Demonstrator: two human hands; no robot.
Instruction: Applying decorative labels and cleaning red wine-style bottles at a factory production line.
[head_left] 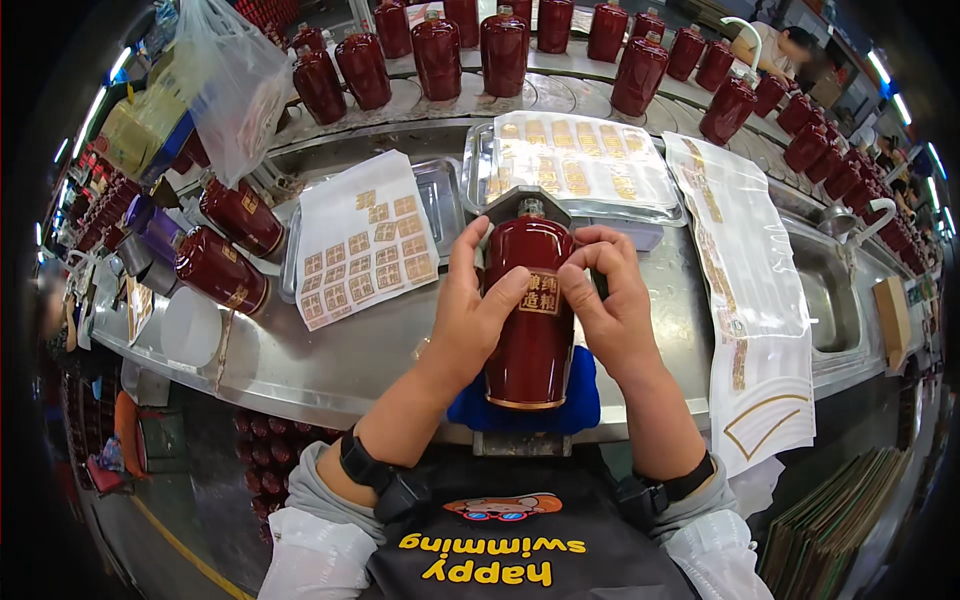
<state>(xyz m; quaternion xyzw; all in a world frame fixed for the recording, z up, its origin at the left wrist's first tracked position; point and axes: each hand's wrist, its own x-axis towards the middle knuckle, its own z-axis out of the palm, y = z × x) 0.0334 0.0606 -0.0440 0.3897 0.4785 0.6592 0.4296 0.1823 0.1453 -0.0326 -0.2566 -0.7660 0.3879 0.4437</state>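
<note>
A dark red glossy bottle (527, 352) lies tilted in front of me on a blue cloth (590, 395), its neck away from me in a dark holder (500, 208). A gold square label (541, 293) is on its face. My left hand (470, 290) wraps the bottle's left side, thumb on the label's left edge. My right hand (612, 290) is at the right side, thumb and bent fingers pressed at the label's right edge. Left of them, a sheet of square gold labels (350, 235) rests on a metal tray (447, 185).
Another tray (478, 160) with a gold label sheet (590, 150) sits behind the bottle. A long label strip (750, 290) hangs over the front edge, near a sink (835, 300). Two labelled bottles (222, 268) stand at left. Red bottles (437, 58) line a conveyor (560, 92); a person (765, 50) sits beyond.
</note>
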